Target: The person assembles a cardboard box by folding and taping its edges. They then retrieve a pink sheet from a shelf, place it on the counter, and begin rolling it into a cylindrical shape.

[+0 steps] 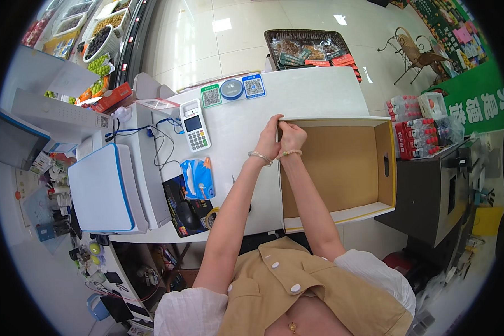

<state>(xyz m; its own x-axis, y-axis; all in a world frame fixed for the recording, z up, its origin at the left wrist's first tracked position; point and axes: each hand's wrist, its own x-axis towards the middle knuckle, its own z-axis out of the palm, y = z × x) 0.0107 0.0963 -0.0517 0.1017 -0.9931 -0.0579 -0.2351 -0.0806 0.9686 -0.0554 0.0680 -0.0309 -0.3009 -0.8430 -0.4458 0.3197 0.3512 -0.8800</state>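
Note:
A shallow cardboard box (341,168), brown inside with white and yellow edges, lies open side up on the right part of the white counter. Both arms reach forward to its far left corner. My left hand (268,141) is closed on the outer side of that corner, fingers pointing away from me. Just inside the wall, my right hand (293,138) is curled over the same corner, close against the left one. Some fingertips are hidden behind the hands. The box's right wall has a dark oval handle slot.
Left of my arms are a card terminal (195,127), a blue tissue pack (197,178), a mouse (188,215) and a white printer (103,190). Payment code cards (253,86) stand near the counter's far edge. Beyond it sits a dark basket (308,42); bottled drinks (420,138) stand right.

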